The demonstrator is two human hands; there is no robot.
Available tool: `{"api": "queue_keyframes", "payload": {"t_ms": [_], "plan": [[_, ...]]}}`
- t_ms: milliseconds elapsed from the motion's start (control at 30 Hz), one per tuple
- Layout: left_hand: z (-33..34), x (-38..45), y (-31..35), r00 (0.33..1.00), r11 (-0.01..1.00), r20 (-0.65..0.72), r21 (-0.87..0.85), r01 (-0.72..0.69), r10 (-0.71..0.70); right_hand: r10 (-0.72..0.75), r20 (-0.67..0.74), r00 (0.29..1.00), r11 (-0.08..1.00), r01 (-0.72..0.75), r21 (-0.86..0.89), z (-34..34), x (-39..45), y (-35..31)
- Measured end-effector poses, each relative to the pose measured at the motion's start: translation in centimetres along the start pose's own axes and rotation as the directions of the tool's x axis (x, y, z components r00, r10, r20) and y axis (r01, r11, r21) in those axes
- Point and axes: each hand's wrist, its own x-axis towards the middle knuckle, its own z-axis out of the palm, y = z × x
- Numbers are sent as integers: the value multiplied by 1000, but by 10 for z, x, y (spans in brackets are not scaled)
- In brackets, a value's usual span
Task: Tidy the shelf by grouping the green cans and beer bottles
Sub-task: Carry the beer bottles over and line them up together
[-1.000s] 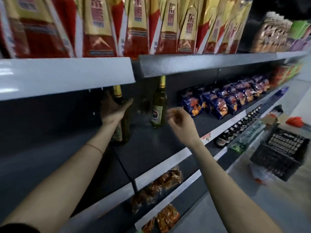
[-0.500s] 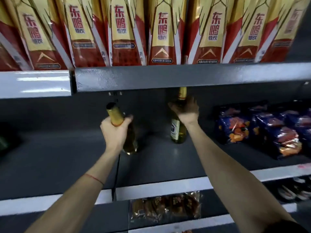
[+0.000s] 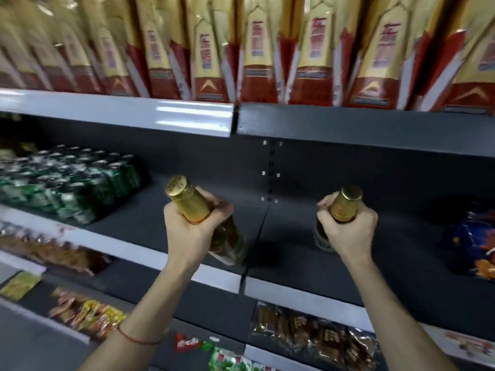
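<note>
- Now both hands carry bottles: the left hand (image 3: pixel 193 231) is wrapped around the gold-foil neck of the left bottle (image 3: pixel 214 226), its grip pressed tight on it, as it was half a second ago.
- That bottle tilts, cap toward the camera and up-left, its base low over the shelf (image 3: pixel 150 223) near the front edge; whether it touches the shelf is hard to tell.
- The right hand (image 3: pixel 348 231), which half a second ago reached to the neck of a bottle standing deep on the shelf, now has its grip closed around the foil neck of the right bottle (image 3: pixel 345 207), brought forward toward the front edge.
- Only the cap, neck and a strip of the label of this bottle show; its base is hidden behind the hand.
- The view has swung left since then: a block of green cans (image 3: pixel 67 180) now shows at the shelf's left end, well apart from both bottles.
- Blue snack bags (image 3: pixel 471 242) sit at the right edge of the shelf, closer to the frame border than before.
- Red-and-gold cartons (image 3: pixel 257 54) line the shelf above.
</note>
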Motion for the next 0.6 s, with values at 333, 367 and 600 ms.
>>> {"api": "queue_keyframes", "payload": {"t_ms": [333,367,600], "plan": [[-200,18,14,988,988,-157,152,19,5,-225,349,910,918,78,389,162,-81,-193],[-229,19,14,984,985,-176,169,26,5,-232,372,899,906,60,420,186,-91,-207],[-402,45,22,931,956,-364,280,83,26,-291,461,838,808,-44,588,345,-139,-293]]}}
